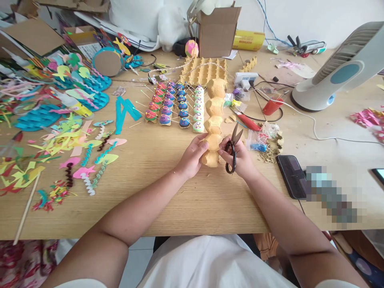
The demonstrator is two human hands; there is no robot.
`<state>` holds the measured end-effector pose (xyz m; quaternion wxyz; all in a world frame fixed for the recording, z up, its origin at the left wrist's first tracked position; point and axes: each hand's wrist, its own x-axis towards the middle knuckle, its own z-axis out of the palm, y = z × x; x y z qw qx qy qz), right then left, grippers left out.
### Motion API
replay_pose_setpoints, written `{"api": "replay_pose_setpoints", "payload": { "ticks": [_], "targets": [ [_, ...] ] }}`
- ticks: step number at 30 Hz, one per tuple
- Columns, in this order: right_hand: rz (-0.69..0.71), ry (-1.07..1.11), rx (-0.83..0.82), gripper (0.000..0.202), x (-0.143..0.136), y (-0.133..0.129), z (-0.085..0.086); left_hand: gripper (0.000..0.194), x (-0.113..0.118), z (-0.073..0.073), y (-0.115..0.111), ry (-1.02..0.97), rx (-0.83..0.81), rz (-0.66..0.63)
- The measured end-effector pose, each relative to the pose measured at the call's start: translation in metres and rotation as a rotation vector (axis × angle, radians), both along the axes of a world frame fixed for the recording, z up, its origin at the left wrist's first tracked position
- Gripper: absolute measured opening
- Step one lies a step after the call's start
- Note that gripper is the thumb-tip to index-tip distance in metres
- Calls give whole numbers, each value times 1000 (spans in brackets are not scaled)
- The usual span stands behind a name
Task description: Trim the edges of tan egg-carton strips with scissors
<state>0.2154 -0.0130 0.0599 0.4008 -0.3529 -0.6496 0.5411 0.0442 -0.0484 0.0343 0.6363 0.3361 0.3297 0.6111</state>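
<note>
A strip of tan egg carton [215,107], one row of cups long, is held lengthwise away from me above the table. My left hand [193,157] grips its near end from the left side, thumb on top. Black-handled scissors [232,154] are in my right hand [241,160], blades parted and pointing up and away. The fingertips of that hand also meet the right edge of the strip. Just beyond stand painted egg-carton rows: red [155,106], purple [167,107], dark blue [183,108] and white-green [198,110], some with pins sticking out.
An uncut egg tray [205,70] lies behind the painted rows. Paper cut-outs [96,156] and blue carton pieces [39,116] cover the left. On the right are a white fan [327,76], a red cup [273,105], carton scraps [274,148] and a phone [290,176].
</note>
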Motion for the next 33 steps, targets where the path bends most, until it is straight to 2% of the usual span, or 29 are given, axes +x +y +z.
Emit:
{"api": "replay_pose_setpoints", "payload": {
  "ticks": [7, 13, 18, 22, 28, 30, 33],
  "targets": [
    [-126, -22, 86, 38, 1, 1, 3, 61, 3, 0, 0, 35, 6, -102],
    [-186, 25, 51, 40, 3, 4, 0, 54, 4, -2, 0, 130, 70, -117],
    [-106, -29, 69, 41, 9, 10, 0, 49, 3, -5, 0, 147, 151, 39],
    [-16, -310, 168, 41, 17, 13, 0, 50, 1, -5, 1, 169, 183, 165],
    [-1, -731, 350, 25, 16, 6, 5, 48, -1, -3, 2, 196, 189, 346],
    [31, -765, 341, 23, 15, 5, 5, 46, -1, -2, 2, 207, 205, 395],
    [82, -663, 270, 23, 14, 6, 2, 45, -1, -2, 2, 227, 207, 419]
  ]
}}
